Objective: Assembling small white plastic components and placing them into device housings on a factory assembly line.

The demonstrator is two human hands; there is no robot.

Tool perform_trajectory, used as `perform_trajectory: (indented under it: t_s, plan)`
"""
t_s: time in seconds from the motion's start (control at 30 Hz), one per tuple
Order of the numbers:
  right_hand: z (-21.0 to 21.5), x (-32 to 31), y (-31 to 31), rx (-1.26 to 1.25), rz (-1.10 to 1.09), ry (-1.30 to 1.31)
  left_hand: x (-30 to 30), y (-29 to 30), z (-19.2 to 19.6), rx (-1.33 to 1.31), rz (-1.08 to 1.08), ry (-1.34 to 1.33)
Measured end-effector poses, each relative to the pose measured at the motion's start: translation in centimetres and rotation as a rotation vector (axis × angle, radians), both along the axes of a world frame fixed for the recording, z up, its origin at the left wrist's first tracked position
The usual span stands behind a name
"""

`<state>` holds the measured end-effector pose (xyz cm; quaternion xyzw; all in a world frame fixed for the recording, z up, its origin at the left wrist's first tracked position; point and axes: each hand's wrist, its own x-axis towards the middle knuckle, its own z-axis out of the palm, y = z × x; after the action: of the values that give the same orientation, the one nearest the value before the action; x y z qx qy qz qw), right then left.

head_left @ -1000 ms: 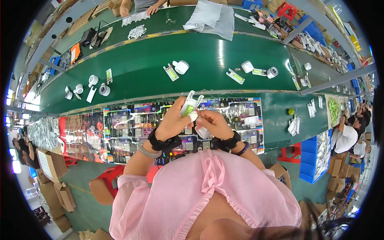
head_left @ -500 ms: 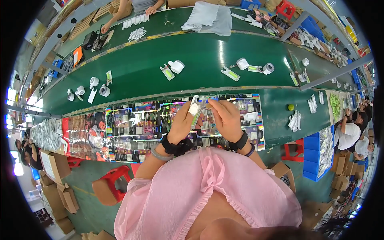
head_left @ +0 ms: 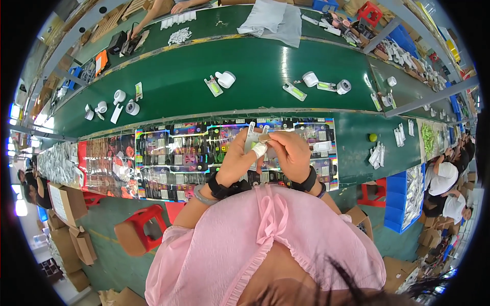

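Observation:
My left hand [head_left: 237, 162] is closed around a flat white plastic piece [head_left: 251, 133] with a notched far end, above the patterned sheets. A white wrap [head_left: 260, 149] covers the tip of my left thumb, which presses on this piece. Close against it, my right hand [head_left: 292, 154] pinches a small brownish piece [head_left: 264, 137] at the white part's edge. The fingers hide much of both pieces. On the green belt beyond lie similar flat white pieces with yellow-green inserts [head_left: 213, 86], beside round white housings [head_left: 225, 79].
Glossy patterned sheets [head_left: 176, 168] cover the bench under my hands. To the right are a green ball [head_left: 372, 137], white parts [head_left: 376, 155] and a blue bin [head_left: 395, 204]. Red stools [head_left: 145, 227] stand below the bench. Across the belt, a co-worker's arms [head_left: 153, 15] reach over white parts.
The white plastic piece has turned in my left hand, and my left thumb now lies across it. My right fingers have moved in closer; the brownish piece now shows in them.

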<state>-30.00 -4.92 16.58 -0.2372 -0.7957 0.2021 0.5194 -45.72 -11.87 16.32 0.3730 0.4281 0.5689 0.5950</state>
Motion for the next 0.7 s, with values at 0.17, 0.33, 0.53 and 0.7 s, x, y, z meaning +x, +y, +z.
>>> perform_trajectory:
  t_s: [0.17,0.33,0.53,0.7]
  plan:
    - [0.4,0.3,-0.2,-0.023,0.028,-0.023,-0.2,-0.4,0.7,0.022,0.037,0.080]
    - [0.1,0.9,0.0,-0.036,0.059,-0.011,-0.3,0.0,0.6,0.116,0.010,-0.026]
    - [1.0,1.3,0.5,0.216,0.050,0.043,0.3,0.6,0.5,-0.042,0.046,-0.167]
    - [1.0,1.8,1.2,0.224,0.037,0.020,1.0,1.5,0.8,-0.047,0.009,-0.089]
